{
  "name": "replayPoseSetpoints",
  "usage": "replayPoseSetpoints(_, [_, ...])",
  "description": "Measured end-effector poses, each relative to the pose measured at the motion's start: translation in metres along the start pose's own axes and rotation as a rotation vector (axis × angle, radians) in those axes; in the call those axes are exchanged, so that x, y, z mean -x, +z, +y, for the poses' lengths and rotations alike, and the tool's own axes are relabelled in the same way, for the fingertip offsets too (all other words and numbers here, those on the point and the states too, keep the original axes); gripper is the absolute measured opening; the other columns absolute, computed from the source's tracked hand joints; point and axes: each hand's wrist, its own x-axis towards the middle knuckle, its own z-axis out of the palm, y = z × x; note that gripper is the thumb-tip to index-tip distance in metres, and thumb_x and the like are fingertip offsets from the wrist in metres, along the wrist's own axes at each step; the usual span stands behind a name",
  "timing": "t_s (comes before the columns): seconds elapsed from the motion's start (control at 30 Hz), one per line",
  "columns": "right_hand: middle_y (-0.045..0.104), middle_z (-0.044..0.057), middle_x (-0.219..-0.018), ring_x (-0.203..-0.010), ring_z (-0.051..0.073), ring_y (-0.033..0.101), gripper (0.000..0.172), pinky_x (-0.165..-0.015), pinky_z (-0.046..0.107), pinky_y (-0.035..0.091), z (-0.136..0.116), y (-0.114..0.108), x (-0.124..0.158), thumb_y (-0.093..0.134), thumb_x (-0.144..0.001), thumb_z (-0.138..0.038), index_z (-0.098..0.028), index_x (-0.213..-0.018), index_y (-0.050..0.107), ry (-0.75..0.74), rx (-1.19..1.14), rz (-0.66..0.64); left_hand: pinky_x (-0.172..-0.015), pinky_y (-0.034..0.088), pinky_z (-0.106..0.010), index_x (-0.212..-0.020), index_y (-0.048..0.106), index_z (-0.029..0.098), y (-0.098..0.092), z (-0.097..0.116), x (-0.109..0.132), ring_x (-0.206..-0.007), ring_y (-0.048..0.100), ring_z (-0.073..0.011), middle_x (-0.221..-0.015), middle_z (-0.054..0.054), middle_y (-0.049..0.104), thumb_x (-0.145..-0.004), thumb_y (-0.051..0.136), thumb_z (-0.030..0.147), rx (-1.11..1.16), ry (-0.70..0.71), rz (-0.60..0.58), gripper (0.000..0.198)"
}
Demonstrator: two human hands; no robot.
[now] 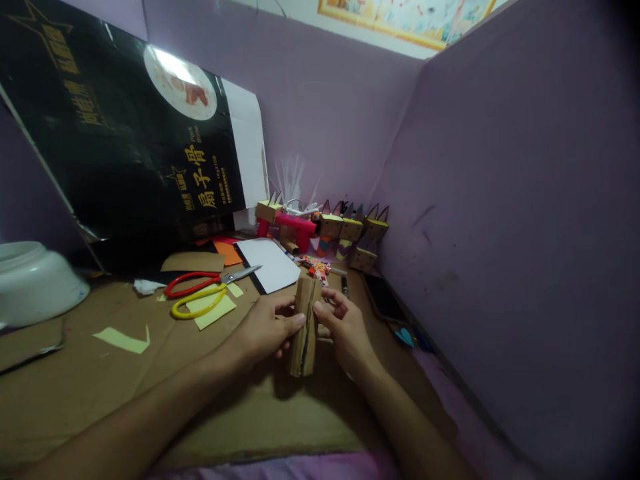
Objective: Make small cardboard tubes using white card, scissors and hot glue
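Between my two hands a folded cardboard piece stands nearly upright, like a narrow box or tube with a dark seam along its length. My left hand grips its left side, thumb on the front face. From the right, my right hand pinches it, with the thumb near the seam and fingers behind. Some fingertips are hidden by the cardboard. To the left of my left hand lie scissors with one red and one yellow handle, blades apart, partly over a yellow paper piece.
A cardboard sheet covers the table. At left stand a white pot and a large black carton. Small box-headed figures, a white pad and a phone-like dark slab sit behind. A purple wall bounds the right.
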Motion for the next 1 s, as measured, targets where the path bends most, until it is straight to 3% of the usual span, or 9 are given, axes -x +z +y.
replayPoseSetpoints(0.13, [0.059, -0.003, -0.065, -0.051, 0.01, 0.053, 0.048, -0.041, 0.017, 0.04, 0.003, 0.003, 0.003, 0.067, -0.072, -0.04, -0.019, -0.113, 0.055, 0.056, 0.11, 0.01, -0.032, 0.035, -0.015, -0.107, 0.059, 0.009, -0.004, -0.002, -0.005, -0.039, 0.042, -0.0061, -0.056, 0.002, 0.052, -0.077, 0.053, 0.023, 0.017, -0.058, 0.03, 0.035])
replayPoseSetpoints(0.33, [0.063, 0.001, -0.081, -0.06, 0.014, 0.061, 0.073, -0.049, 0.025, 0.05, 0.0, -0.001, 0.008, 0.069, -0.071, -0.039, -0.027, -0.135, 0.035, 0.171, -0.049, -0.224, -0.03, 0.038, -0.016, -0.113, 0.056, 0.012, -0.006, -0.008, -0.008, -0.036, 0.044, -0.0068, -0.054, 0.004, 0.049, -0.079, 0.052, 0.029, -0.04, -0.026, 0.059, 0.037])
replayPoseSetpoints(0.47, [0.065, 0.001, -0.08, -0.058, 0.014, 0.062, 0.078, -0.049, 0.026, 0.051, -0.001, -0.004, 0.005, 0.072, -0.067, -0.037, -0.024, -0.135, 0.036, 0.207, -0.081, -0.182, -0.031, 0.04, -0.018, -0.114, 0.053, 0.013, -0.005, -0.009, -0.008, -0.037, 0.047, -0.0089, -0.053, 0.003, 0.051, -0.082, 0.047, 0.034, -0.067, -0.032, -0.031, 0.039])
replayPoseSetpoints(0.6, [0.065, 0.001, -0.076, -0.054, 0.014, 0.06, 0.08, -0.045, 0.025, 0.049, -0.001, -0.005, 0.004, 0.073, -0.066, -0.037, -0.023, -0.136, 0.035, 0.205, -0.089, -0.147, -0.039, 0.044, -0.019, -0.114, 0.051, 0.012, -0.008, 0.0, -0.005, -0.045, 0.049, -0.0093, -0.063, 0.001, 0.055, -0.07, 0.055, 0.02, 0.016, 0.022, -0.181, 0.045])
replayPoseSetpoints(0.67, [0.064, 0.001, -0.075, -0.053, 0.014, 0.059, 0.082, -0.043, 0.024, 0.048, -0.001, -0.006, 0.004, 0.074, -0.065, -0.038, -0.023, -0.136, 0.035, 0.201, -0.08, -0.146, -0.04, 0.044, -0.021, -0.112, 0.051, 0.01, -0.01, 0.004, -0.003, -0.046, 0.05, -0.0101, -0.064, 0.0, 0.056, -0.065, 0.056, 0.017, 0.006, 0.016, -0.198, 0.048])
replayPoseSetpoints(0.83, [0.064, 0.001, -0.075, -0.052, 0.013, 0.058, 0.079, -0.042, 0.022, 0.046, 0.0, -0.004, 0.005, 0.073, -0.065, -0.04, -0.023, -0.134, 0.039, 0.196, -0.044, -0.109, -0.038, 0.043, -0.022, -0.11, 0.052, 0.011, -0.01, 0.0, -0.004, -0.042, 0.049, -0.0101, -0.062, 0.001, 0.056, -0.063, 0.058, 0.022, -0.016, 0.034, -0.137, 0.049])
replayPoseSetpoints(1.0, [0.068, 0.006, -0.086, -0.054, 0.014, 0.061, 0.056, -0.045, 0.024, 0.047, 0.003, 0.001, 0.006, 0.07, -0.067, -0.042, -0.018, -0.116, 0.058, 0.153, -0.023, -0.121, -0.037, 0.043, -0.022, -0.105, 0.055, 0.011, -0.01, -0.005, -0.006, -0.04, 0.05, -0.0105, -0.059, 0.001, 0.058, -0.06, 0.06, 0.022, 0.014, 0.047, -0.082, 0.047])
